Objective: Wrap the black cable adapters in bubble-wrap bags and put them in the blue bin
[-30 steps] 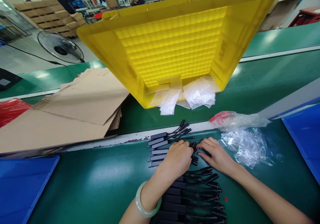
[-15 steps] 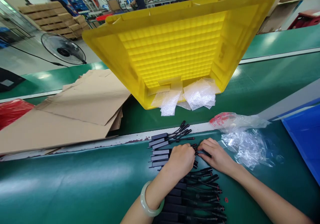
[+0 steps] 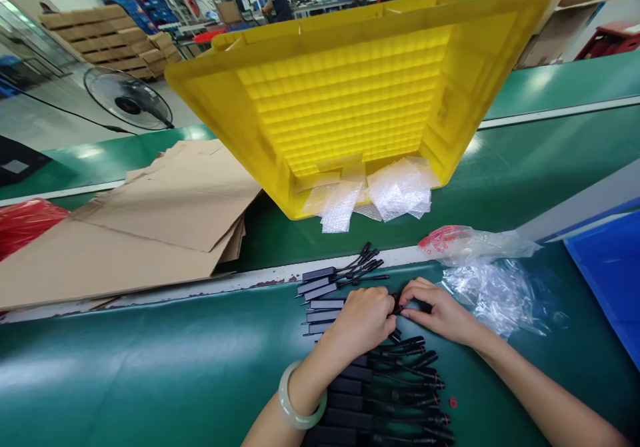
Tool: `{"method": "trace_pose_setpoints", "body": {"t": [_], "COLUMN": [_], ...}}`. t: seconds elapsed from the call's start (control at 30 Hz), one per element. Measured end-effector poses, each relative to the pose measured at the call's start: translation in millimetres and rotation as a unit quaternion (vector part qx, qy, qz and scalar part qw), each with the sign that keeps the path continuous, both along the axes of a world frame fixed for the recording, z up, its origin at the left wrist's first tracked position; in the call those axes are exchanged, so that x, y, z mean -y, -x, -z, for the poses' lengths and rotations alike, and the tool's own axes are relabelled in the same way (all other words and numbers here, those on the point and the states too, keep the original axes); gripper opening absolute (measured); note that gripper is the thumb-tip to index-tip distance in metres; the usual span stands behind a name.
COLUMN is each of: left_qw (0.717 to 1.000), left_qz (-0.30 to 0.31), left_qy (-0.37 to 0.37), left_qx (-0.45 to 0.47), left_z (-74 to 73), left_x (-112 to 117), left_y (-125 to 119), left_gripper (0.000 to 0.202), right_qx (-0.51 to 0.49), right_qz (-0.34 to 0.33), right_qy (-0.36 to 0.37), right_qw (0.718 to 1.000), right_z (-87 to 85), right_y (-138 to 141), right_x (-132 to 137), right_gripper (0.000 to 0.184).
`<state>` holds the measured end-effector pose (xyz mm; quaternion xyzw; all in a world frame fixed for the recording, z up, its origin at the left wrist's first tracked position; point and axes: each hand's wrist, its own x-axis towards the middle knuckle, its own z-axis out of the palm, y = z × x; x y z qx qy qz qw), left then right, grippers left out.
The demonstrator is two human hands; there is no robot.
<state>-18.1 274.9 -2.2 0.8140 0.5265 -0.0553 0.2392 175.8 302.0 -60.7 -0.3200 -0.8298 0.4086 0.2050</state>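
My left hand [image 3: 367,317] is closed round the black cables of a few slim black boxes [image 3: 325,316], and its curled fingers hide most of what it grips. Pinched together, the thumb and fingers of my right hand [image 3: 435,310] hold a black cable end [image 3: 397,304] right beside the left hand. Above them lies a small group of similar black boxes with cables [image 3: 320,282]. Nearer to me, several more boxes [image 3: 347,402] lie in a row, with black connectors [image 3: 430,386] pointing right. Thin red rings show on some of these connectors.
A loose red ring [image 3: 453,402] lies on the green mat [image 3: 150,367]. Clear plastic bags [image 3: 500,294] are to the right, beside a blue bin [image 3: 610,280]. Beyond stands a tilted yellow crate [image 3: 350,100] with bubble-wrap pieces [image 3: 400,190]. Cardboard sheets [image 3: 165,207] lie left.
The boxes under my left hand have shifted slightly to the right along with that hand. My right fingers have closed in on the cable end.
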Motion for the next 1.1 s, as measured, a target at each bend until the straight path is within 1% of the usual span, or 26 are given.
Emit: {"method": "trace_pose_setpoints", "body": {"t": [0.1, 0.2, 0.3, 0.4, 0.5, 0.57, 0.63, 0.7, 0.77, 0.83, 0.93, 1.0, 1.1], "left_qw": [1.000, 0.998, 0.998, 0.997, 0.994, 0.989, 0.983, 0.982, 0.983, 0.984, 0.985, 0.985, 0.986], "left_qz": [0.013, 0.017, 0.006, -0.012, -0.054, -0.102, -0.136, -0.143, -0.138, -0.136, -0.140, -0.143, -0.148], "left_qy": [-0.003, -0.005, 0.005, 0.006, -0.040, -0.092, -0.124, -0.125, -0.115, -0.106, -0.090, -0.079, -0.067], "left_qx": [0.027, 0.054, 0.065, 0.082, 0.084, 0.051, 0.011, -0.015, -0.029, -0.041, -0.050, -0.047, -0.023], "left_z": [-0.8, 0.5, 0.9, -3.4, -10.9, -14.3, -14.0, -9.5, -2.1, 5.9, 14.2, 16.2, 15.1], "left_x": [0, 0, -1, -1, -5, -12, -23, -36, -47, -55, -61, -62, -63], "left_y": [2, 2, 3, 8, 18, 24, 27, 26, 21, 14, 5, 1, 1], "left_gripper": [0.012, 0.011, 0.010, 0.010, 0.012, 0.014, 0.015, 0.016, 0.015, 0.015, 0.018, 0.019, 0.015], "right_qx": [-0.010, -0.014, -0.006, 0.023, 0.060, 0.078, 0.090, 0.101, 0.118, 0.136, 0.162, 0.176, 0.187], "right_qz": [-0.013, -0.016, -0.017, 0.003, 0.046, 0.075, 0.102, 0.127, 0.140, 0.137, 0.112, 0.093, 0.077], "right_qy": [0.049, 0.067, 0.069, 0.051, 0.031, 0.033, 0.041, 0.048, 0.053, 0.055, 0.051, 0.040, 0.009], "right_qw": [0.999, 0.997, 0.997, 0.998, 0.997, 0.994, 0.990, 0.986, 0.982, 0.980, 0.979, 0.979, 0.979], "right_z": [-5.6, -8.0, -9.4, -15.2, -26.0, -32.5, -35.8, -35.3, -32.5, -29.7, -27.9, -27.2, -24.1], "right_y": [-2, -2, -2, -7, -21, -35, -49, -63, -73, -78, -78, -74, -66], "right_x": [-1, -1, -1, 0, 6, 14, 26, 40, 55, 71, 91, 103, 117], "right_gripper": [0.013, 0.015, 0.013, 0.014, 0.016, 0.019, 0.022, 0.023, 0.024, 0.024, 0.022, 0.020, 0.016]}}
